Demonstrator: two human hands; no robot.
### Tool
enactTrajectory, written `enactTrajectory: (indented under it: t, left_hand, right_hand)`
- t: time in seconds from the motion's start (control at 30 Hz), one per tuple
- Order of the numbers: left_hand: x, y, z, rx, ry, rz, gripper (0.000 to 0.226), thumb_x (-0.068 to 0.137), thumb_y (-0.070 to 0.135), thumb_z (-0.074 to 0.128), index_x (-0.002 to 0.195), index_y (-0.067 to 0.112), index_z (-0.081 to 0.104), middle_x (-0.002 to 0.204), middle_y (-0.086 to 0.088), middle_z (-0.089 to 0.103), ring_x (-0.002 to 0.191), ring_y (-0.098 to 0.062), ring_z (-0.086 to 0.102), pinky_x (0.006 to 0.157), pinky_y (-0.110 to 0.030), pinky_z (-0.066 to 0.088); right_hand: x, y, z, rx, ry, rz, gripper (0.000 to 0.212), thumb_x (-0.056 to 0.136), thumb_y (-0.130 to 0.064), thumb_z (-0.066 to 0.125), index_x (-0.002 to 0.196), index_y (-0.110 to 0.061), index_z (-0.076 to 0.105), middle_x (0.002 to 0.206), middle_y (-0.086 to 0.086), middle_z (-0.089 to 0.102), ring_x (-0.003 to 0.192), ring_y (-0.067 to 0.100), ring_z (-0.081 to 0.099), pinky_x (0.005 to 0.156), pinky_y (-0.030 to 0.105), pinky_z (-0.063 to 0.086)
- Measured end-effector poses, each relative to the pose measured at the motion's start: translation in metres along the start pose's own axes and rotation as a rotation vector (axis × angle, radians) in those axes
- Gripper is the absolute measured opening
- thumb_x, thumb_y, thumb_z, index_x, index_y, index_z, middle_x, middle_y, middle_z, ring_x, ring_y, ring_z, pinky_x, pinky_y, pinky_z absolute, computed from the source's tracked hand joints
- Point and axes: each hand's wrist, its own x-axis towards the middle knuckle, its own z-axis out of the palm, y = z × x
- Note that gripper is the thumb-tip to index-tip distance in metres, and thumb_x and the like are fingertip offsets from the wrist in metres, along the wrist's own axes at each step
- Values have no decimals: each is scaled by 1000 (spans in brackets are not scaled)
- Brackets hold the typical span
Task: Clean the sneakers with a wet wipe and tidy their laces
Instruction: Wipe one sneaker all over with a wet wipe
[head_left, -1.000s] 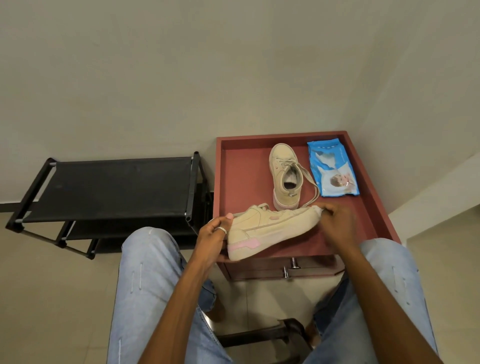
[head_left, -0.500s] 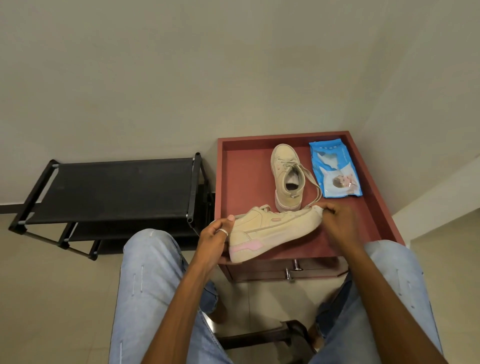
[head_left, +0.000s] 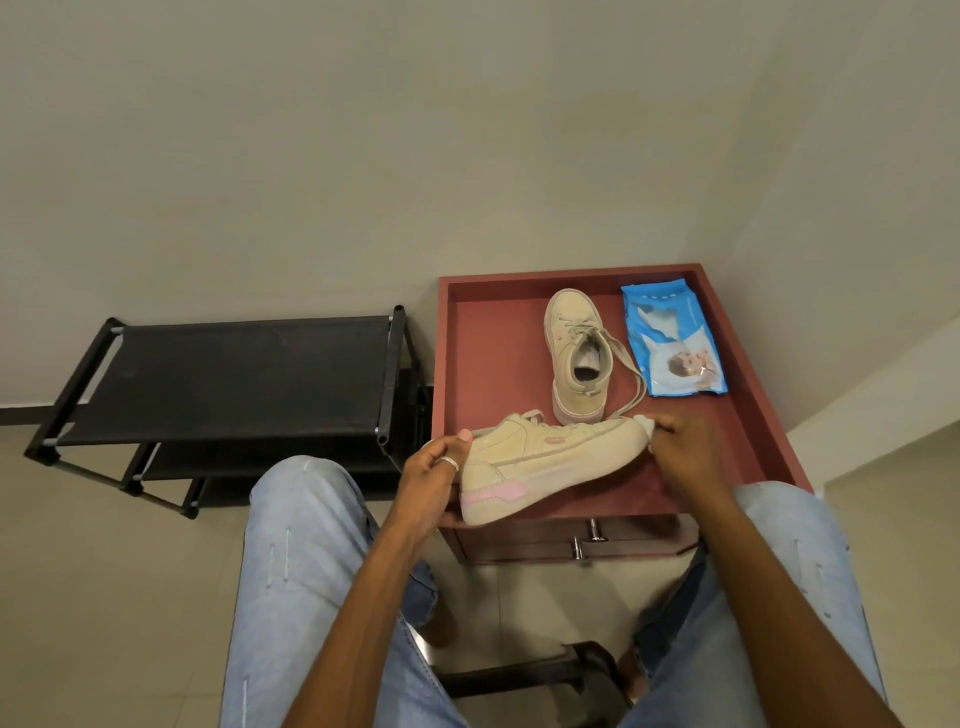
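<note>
Beige sneaker (head_left: 545, 462) heel gripped by left hand (head_left: 431, 478), right hand (head_left: 685, 452) apparently pinching wipe (head_left: 644, 423) at toe

Held sneaker (head_left: 545, 462): matt beige suede-like upper, smooth pink rubbery heel patch. Second sneaker (head_left: 576, 358) behind it: same matt finish, cloth laces. Wipes pack (head_left: 672, 340) right of it: glossy plastic film. Cabinet top (head_left: 493, 364): matt painted wood. Rack (head_left: 234, 374) left of cabinet: black cloth, metal tubes.

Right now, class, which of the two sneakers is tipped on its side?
The near sneaker, held between both hands with its pink heel patch showing. The far sneaker stands upright, its opening facing up.
</note>
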Motion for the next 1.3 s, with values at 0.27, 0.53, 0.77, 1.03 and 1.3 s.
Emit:
enactTrajectory:
  t: [0.27,0.53,0.77,1.03,1.3]
  left_hand:
    - [0,0,-1,3,5,10,30,99,51,56,105,28,74,107,-3,77,96,-29,75,69,-56,63]
    - [-2,2,0,1,4,12,31,99,50,56,104,25,74,108,-5,76,97,-30,75,69,-56,63]
    - [-1,2,0,-1,6,11,28,99,50,56,102,29,75,106,-4,77,96,-29,75,69,-58,63]
    - [-2,2,0,-10,-3,11,25,98,51,57,98,35,76,106,-5,77,95,-31,74,65,-54,63]
    - [-2,2,-1,-18,-4,19,25,99,50,58,102,33,75,108,-5,76,96,-33,75,66,-61,62]
  right_hand:
    - [-41,-46,-2,-158,77,-220,33,85,1,56,110,-11,74,110,7,71,99,25,64,85,24,41]
    - [-20,-23,-5,-68,22,101,29,93,-15,56,118,-14,70,111,12,72,100,31,64,83,34,47]
    - [-43,-43,1,-160,221,-58,30,91,-2,57,117,-8,70,112,14,69,102,33,63,87,35,47]
    - [-79,-54,37,-384,297,-462,43,65,19,63,104,3,71,107,24,66,92,43,59,71,46,56]
    - [-109,-73,62,-394,264,-506,44,67,15,68,110,5,68,109,23,65,96,40,60,75,44,58]
